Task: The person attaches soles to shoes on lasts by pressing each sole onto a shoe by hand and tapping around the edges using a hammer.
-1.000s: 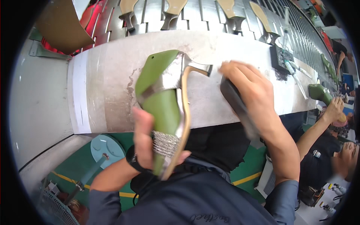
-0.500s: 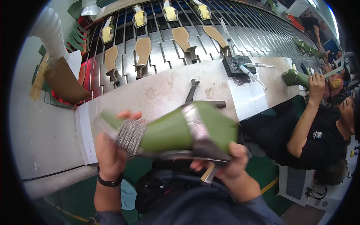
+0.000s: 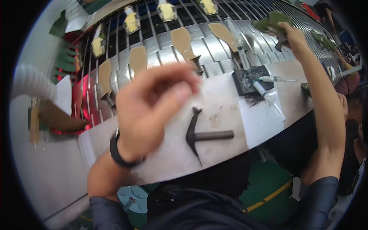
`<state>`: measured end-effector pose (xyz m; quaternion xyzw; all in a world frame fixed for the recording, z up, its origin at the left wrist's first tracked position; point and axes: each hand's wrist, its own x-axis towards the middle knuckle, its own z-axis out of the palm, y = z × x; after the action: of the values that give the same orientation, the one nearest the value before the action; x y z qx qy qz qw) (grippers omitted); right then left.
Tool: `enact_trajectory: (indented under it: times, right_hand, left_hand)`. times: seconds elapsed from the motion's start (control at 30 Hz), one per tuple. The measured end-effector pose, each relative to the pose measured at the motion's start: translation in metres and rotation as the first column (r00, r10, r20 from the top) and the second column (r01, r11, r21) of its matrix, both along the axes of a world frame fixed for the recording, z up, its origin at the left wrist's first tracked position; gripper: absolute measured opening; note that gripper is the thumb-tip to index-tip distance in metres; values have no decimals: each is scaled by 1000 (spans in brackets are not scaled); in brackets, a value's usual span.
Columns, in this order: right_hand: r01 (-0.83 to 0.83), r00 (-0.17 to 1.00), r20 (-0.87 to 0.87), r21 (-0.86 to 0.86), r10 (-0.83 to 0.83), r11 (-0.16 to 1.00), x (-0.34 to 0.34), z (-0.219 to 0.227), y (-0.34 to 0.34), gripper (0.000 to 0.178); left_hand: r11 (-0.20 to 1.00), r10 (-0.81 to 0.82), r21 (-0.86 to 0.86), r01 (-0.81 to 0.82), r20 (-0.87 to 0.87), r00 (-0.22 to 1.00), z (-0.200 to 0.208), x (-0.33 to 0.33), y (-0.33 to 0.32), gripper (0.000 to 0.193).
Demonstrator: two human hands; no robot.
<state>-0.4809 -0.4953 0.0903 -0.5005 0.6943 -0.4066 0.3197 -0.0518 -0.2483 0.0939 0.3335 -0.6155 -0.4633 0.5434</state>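
My right hand (image 3: 294,37) reaches out to the far right over the metal conveyor and grips a green shoe on its last (image 3: 273,23). The far part of that shoe is small and partly hidden by my fingers. Nearer, my left hand (image 3: 151,109) hovers above the pale worktop, blurred, its fingers curved with a gap to the thumb and nothing seen in it. To the right of it lies a hammer (image 3: 211,135) with a dark curved head and a brown handle. It rests flat on the worktop (image 3: 168,165).
Tan heeled soles (image 3: 180,40) and yellow-topped pieces (image 3: 167,12) stand in rows on the conveyor (image 3: 161,36). A black block (image 3: 245,82) with syringes (image 3: 264,94) sits on the right. A co-worker's hand (image 3: 342,102) shows at the right edge; a ribbed white hose (image 3: 32,82) hangs left.
Both hands held the green shoe close to me. My left hand has let go and risen; my right has carried the shoe up and right over the conveyor, uncovering the hammer.
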Motion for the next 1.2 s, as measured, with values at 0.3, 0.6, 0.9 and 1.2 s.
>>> enact_trajectory:
  times: [0.3,0.6,0.9,1.2]
  right_hand:
    - [-592,458,-885,-233,84,771,90,17,-31,52]
    - [-475,-24,-722,617,691,628,141,-77,-3,27]
    - [-263,728,-622,133,287,956,102,24,17,29]
    - [-407,795,237,-473,558,781,232,45,233,35]
  left_hand:
    - [415,795,-436,-799,600,85,-155,-67,-476,73]
    - [628,538,-49,-776,749,388,-143,-148,-511,112]
    - [909,250,319,-268,98,963,-67,23,-289,52]
    - [787,602,-201,-583,454,657,-46,125,138,85]
